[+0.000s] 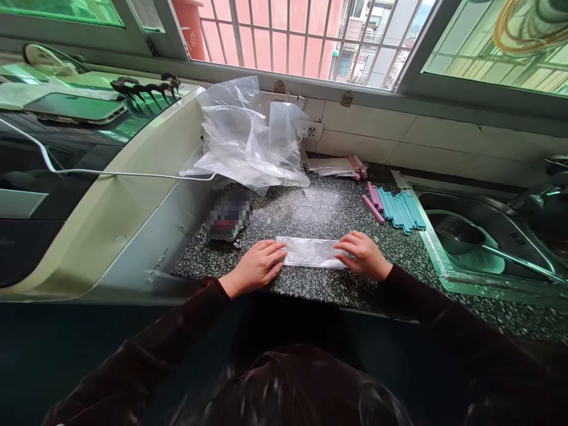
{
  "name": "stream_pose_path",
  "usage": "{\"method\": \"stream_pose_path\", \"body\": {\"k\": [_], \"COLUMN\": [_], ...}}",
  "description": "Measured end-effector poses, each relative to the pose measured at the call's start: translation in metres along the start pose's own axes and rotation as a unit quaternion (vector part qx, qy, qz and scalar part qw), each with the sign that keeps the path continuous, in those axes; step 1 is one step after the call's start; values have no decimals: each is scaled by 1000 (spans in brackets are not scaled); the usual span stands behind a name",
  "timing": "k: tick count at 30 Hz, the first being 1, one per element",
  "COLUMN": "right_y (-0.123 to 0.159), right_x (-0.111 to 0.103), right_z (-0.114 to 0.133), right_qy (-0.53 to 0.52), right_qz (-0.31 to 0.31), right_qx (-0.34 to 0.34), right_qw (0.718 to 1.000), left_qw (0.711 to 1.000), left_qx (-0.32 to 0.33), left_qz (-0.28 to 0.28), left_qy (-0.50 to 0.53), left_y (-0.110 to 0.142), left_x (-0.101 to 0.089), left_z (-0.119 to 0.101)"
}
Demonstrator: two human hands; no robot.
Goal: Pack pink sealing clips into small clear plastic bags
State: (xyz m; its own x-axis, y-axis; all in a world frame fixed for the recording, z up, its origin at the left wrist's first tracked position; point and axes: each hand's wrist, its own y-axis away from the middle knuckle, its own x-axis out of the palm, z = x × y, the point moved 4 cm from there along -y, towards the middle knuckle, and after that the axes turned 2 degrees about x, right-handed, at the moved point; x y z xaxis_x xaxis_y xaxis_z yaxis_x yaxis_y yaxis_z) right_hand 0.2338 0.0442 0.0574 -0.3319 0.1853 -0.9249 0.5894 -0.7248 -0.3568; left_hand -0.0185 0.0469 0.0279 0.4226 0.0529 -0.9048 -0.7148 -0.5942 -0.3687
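Note:
On the speckled counter in front of me lies a folded clear plastic bag [310,252], flattened into a long strip. My left hand [260,264] grips its left end, fingers bent over the edge and thumb toward me. At the other end, my right hand [361,254] holds the strip with curled fingers; the fingertips rest on the plastic. Beyond the strip sits a pile of loose clear plastic bags [252,142]. Teal sealing-clip-like sticks [402,210] and a few pink sticks [375,201] lie to the right of my right hand.
A stainless sink [470,207] holding a pot with a long handle is at the right. More wrapped pink-ended sticks [339,167] lie near the wall. A blurred dark object [229,216] sits left of the strip. A white cable [133,174] crosses the machine [146,148].

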Motion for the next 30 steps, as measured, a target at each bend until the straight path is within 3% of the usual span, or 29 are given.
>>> {"method": "stream_pose_path", "body": {"k": [3, 6, 11, 18, 23, 26, 30], "right_y": [-20, -34, -34, -14, 4, 1, -22], "right_x": [1, 10, 20, 13, 1, -5, -6], "right_z": [-16, -27, -27, -21, -13, -12, -14], "right_qy": [-5, -8, -2, -9, -1, -39, -36], "right_qz": [19, 102, 207, 247, 295, 304, 263], "right_qx": [89, 174, 243, 289, 293, 290, 286], "right_qw": [996, 979, 948, 925, 910, 907, 921], "left_qw": [1000, 999, 998, 996, 995, 993, 990], "left_qx": [-11, -1, 7, -85, -88, -99, -120], "left_qz": [1, 29, 54, 13, 28, 12, -7], "left_qy": [17, 18, 21, 39, 46, 59, 70], "left_y": [-12, -20, -19, -28, -34, -33, -34], "left_x": [-1, 3, 7, 7, 11, 12, 11], "left_z": [-1, -3, -2, 12, 13, 15, 19]}}
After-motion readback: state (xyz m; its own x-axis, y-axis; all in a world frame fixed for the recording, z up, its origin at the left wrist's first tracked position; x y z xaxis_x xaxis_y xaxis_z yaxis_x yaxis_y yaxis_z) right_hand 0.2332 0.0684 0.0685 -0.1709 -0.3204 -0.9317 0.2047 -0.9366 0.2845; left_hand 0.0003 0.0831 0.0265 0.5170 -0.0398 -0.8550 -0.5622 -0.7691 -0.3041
